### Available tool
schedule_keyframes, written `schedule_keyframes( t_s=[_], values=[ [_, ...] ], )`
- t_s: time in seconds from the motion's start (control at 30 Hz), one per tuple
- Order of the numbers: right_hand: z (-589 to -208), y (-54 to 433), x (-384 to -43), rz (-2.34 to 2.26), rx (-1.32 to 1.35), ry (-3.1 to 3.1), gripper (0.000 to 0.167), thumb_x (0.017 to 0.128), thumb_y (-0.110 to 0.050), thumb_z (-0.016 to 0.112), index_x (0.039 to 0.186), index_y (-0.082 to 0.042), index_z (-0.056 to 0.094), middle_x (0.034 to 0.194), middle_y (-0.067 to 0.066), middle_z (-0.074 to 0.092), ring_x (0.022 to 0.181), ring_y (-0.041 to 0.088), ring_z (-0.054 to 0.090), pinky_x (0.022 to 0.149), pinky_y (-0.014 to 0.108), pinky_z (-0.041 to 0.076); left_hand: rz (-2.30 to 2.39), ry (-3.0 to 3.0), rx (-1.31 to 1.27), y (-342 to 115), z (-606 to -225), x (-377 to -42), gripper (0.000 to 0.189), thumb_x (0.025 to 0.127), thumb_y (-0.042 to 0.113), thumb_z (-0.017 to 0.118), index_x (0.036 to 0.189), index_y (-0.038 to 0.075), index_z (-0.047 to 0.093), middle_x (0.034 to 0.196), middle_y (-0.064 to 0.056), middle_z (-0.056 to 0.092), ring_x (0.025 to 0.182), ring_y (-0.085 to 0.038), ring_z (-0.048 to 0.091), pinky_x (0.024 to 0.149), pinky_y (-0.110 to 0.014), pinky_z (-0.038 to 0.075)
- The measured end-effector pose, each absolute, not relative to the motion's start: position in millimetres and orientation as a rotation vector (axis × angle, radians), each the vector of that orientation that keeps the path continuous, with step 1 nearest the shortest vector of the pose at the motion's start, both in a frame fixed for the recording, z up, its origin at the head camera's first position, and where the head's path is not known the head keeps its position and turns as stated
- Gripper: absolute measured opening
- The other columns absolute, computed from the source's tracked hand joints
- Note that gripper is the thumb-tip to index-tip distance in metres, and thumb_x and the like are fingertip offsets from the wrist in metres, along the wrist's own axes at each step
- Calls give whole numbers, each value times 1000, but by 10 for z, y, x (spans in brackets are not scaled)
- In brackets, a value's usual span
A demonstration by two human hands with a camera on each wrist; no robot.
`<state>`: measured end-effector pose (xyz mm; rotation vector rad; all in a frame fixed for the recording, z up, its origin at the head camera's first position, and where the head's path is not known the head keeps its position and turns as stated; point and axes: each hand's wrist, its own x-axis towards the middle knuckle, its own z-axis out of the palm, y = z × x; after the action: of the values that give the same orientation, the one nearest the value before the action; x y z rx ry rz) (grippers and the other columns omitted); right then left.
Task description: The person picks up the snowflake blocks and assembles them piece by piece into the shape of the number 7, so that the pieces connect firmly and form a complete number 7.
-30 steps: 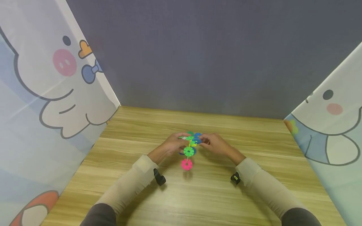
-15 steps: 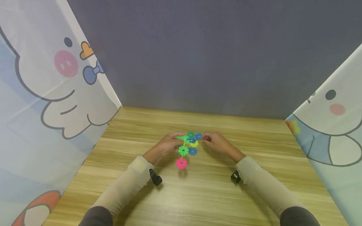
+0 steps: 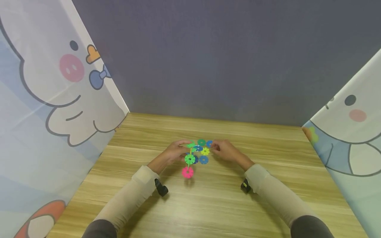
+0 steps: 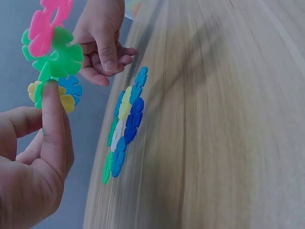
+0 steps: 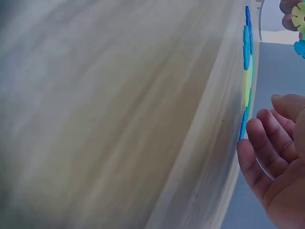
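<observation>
My left hand (image 4: 43,148) pinches a green slotted disc (image 4: 57,59) between thumb and fingers. That flower-shaped plastic disc is joined in a chain with a pink disc (image 4: 43,28), a yellow disc (image 4: 68,101) and a blue one (image 4: 71,87). In the head view the chain is raised over the table, its pink end (image 3: 187,172) nearest me. My right hand (image 5: 281,152) holds nothing, its fingers loosely bent. Beside its fingertips lies a blue disc (image 3: 209,143); whether they touch, I cannot tell.
Several loose discs lie flat on the wooden table (image 3: 226,205), among them a dark green (image 3: 201,142), a yellow (image 3: 205,151) and a blue one (image 3: 203,160). A grey wall (image 3: 208,59) stands behind, with cartoon-printed panels (image 3: 74,99) at both sides.
My left hand has moved left with the joined discs, leaving more of the loose discs in sight. The right hand stays at nearly the same place, now apart from the chain.
</observation>
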<state>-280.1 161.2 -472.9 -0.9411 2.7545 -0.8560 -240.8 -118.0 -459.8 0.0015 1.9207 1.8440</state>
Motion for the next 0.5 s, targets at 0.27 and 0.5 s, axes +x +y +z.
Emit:
schedule_keyframes(
  t_s=[0.27,0.5],
  values=[
    [-4768,1534,-2853,-803,-958,2749,24,95,-13,69,117,-2,69,99,11,76,92,23,73,84,36,63,1824,1955,0,-1181,-4612,-2401,46,96,8,64,141,12,57,112,-21,70,81,-17,71,72,-27,63],
    [-4826,1478,-2909,-773,-1008,2716,32,93,-12,68,124,-2,68,84,1,72,72,8,62,69,27,56,1827,1943,30,-1160,-4606,-2387,48,95,8,63,142,9,56,95,-8,72,77,-16,71,69,-25,63]
  ],
)
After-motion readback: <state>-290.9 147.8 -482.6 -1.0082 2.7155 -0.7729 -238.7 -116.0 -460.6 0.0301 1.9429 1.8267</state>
